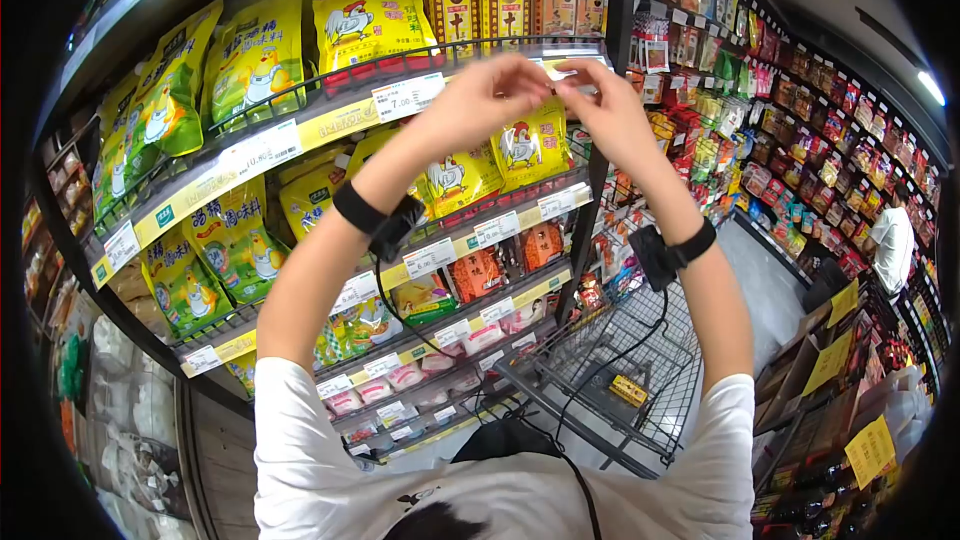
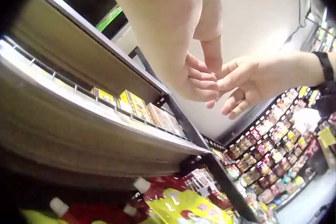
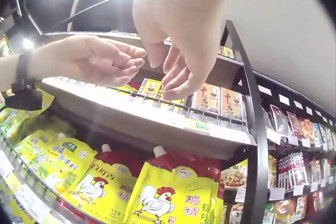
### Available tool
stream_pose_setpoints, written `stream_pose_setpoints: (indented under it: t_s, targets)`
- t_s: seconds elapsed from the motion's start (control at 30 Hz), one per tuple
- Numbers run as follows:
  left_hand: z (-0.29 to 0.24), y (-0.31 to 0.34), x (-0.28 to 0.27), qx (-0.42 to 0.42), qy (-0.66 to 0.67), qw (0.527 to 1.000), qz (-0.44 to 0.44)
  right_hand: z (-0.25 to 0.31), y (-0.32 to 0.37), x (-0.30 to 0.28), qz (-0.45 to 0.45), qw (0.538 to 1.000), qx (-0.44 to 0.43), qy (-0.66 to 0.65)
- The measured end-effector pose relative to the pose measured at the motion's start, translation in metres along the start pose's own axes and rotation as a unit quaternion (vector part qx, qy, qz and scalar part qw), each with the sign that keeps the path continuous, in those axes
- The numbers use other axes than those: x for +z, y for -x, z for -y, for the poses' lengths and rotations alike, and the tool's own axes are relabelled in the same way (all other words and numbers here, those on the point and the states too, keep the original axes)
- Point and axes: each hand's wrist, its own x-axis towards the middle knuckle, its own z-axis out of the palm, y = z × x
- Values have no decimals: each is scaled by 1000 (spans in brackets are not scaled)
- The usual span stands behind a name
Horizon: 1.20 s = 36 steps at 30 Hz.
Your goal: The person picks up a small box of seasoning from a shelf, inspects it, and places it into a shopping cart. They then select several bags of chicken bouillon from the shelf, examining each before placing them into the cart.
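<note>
My left hand [image 1: 495,95] and right hand [image 1: 608,112] are raised in front of a store shelf, fingertips close together. In the left wrist view, the fingers of the left hand [image 2: 170,29] overlap those of the right hand [image 2: 257,77]. Loosely bent fingers show on both hands in the right wrist view, with nothing seen held. Small seasoning boxes [image 3: 210,98] stand on the shelf behind the fingers. Below the hands are yellow pouches [image 3: 170,195] with a rooster picture and red tops.
A wire shelf rail [image 1: 350,80] with price tags runs in front of the pouches. To my right stands a shopping cart [image 1: 665,350] with a small yellow box [image 1: 628,390] in it. Farther off, a person in white [image 1: 892,245] is by packed racks [image 1: 840,140].
</note>
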Motion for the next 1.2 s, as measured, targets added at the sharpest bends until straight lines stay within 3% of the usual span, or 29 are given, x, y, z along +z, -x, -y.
stream_pose_setpoints:
  t_s: [0.1, 0.13, 0.2, 0.27, 0.4, 0.53, 0.7, 0.83, 1.07, 1.2]
  targets:
    - [2, -33, -31, 27, -174, 980, -90, 5, -30, 1, -3, 996, -44, 80]
    - [2, -45, -41, -17, -225, 966, -126, 6, -40, 3, -2, 993, -57, 107]
    - [5, -63, -57, -13, -318, 930, -184, 9, -57, 11, -14, 986, -86, 143]
    - [13, -79, -70, 5, -362, 907, -217, 10, -76, 20, -19, 977, -109, 185]
    - [8, -91, -76, -14, -377, 891, -254, -8, -118, 37, -93, 905, -242, 336]
    - [38, -107, -85, 122, -395, 876, -248, 3, -137, 45, -69, 896, -188, 397]
    - [21, -96, -74, 65, -435, 878, -190, 0, -145, 50, -39, 917, -120, 378]
    - [24, -100, -73, 114, -418, 877, -210, -9, -137, 48, -107, 886, -242, 381]
    - [8, -97, -54, 70, -326, 922, -196, -4, -127, 34, -89, 917, -161, 354]
    - [12, -95, -52, 88, -368, 900, -216, -15, -132, 32, -71, 958, -162, 225]
